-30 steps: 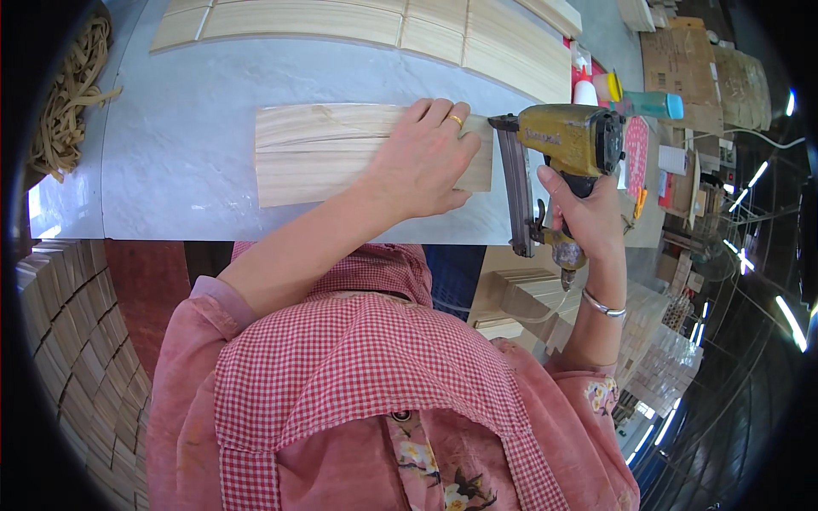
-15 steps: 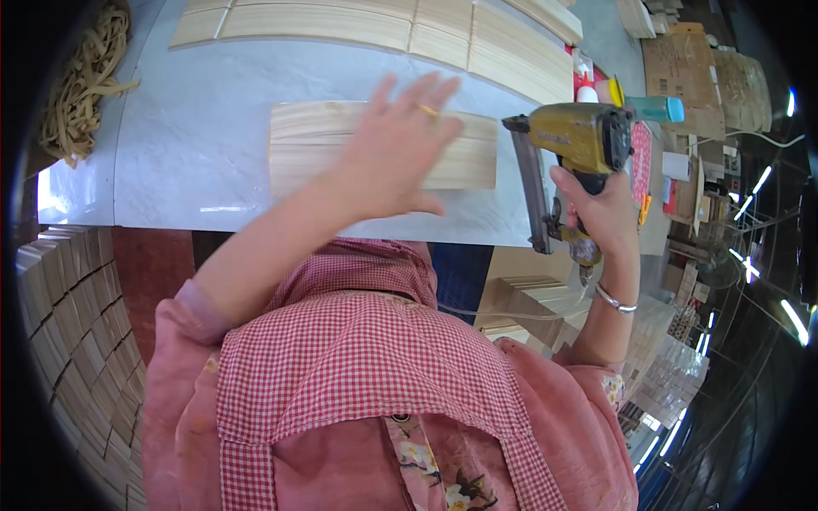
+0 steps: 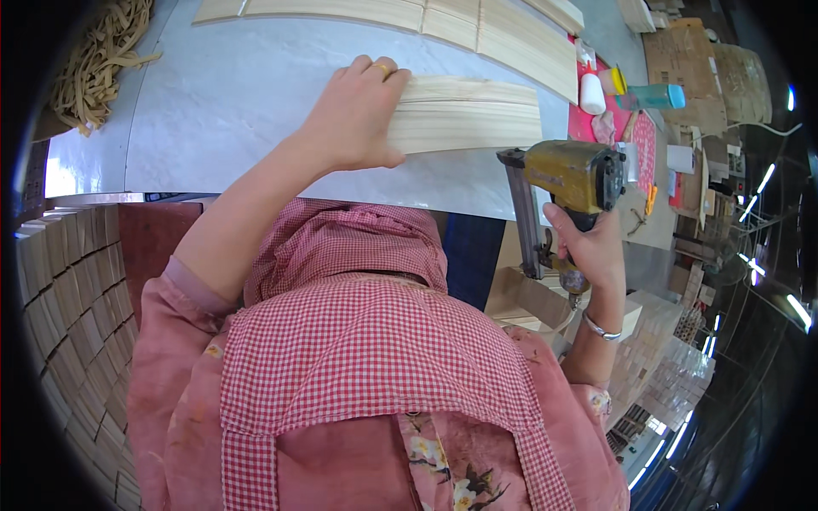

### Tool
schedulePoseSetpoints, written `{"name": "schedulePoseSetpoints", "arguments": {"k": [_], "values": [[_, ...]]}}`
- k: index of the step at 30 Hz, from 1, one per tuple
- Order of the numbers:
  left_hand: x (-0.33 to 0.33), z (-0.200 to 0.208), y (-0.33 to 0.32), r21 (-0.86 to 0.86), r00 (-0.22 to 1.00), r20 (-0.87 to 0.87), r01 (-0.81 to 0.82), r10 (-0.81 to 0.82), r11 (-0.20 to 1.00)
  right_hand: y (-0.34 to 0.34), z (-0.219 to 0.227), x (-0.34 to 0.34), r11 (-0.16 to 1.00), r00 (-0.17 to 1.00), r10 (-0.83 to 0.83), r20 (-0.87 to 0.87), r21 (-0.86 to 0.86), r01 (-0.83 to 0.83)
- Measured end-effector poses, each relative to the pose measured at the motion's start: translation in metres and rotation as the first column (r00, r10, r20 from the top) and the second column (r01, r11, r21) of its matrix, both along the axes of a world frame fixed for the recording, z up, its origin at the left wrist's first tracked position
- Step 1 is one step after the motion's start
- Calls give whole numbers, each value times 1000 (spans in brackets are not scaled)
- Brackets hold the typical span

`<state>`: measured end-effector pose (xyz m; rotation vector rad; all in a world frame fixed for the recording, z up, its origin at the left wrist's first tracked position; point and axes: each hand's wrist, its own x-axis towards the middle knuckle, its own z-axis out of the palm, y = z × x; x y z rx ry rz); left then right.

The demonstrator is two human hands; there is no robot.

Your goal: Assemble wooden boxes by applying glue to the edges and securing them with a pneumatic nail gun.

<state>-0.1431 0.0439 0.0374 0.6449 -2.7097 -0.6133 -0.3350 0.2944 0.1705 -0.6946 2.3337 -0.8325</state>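
A pale wooden board (image 3: pixel 473 119) lies flat on the table, its grain running lengthwise. My left hand (image 3: pixel 356 115) is wrapped over the board's left end, with the thumb at the near edge and the fingers toward the far edge. That end of the board is hidden under the hand. In my right hand (image 3: pixel 588 247) is a yellow-and-black air nail gun (image 3: pixel 562 177), gripped by its handle. The gun's magazine stands upright on its left side, and its nose is beside the board's near right corner.
Joined pale panels (image 3: pixel 443 24) lie along the table's (image 3: pixel 247 85) far side. To the right are a white bottle (image 3: pixel 590 92) and a teal bottle (image 3: pixel 656 96). A heap of tan strips (image 3: pixel 102 68) sits at the far left. Stacked wood pieces (image 3: pixel 68 289) stand low on the left.
My left hand has gone from spread over the middle of the board to grasping its left end. The board has shifted right. The nail gun sits slightly lower in view.
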Motion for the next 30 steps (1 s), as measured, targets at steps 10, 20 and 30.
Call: {"name": "schedulePoseSetpoints", "arguments": {"k": [10, 20, 30], "values": [[-10, -7, 4, 2, 995, -100, -9, 10, 1000, -13, -6, -1, 999, 999, 45, 23, 23, -46], [-9, -9, 5, 43, 996, -90, -13, 17, 999, -22, 1, 2, 987, 999, 52, 14, 150, -53], [34, -27, 0, 23, 957, -291, 14, -7, 1000, -22, 10, 36, 1000, 1000, -12, -15, -24, 12]]}}
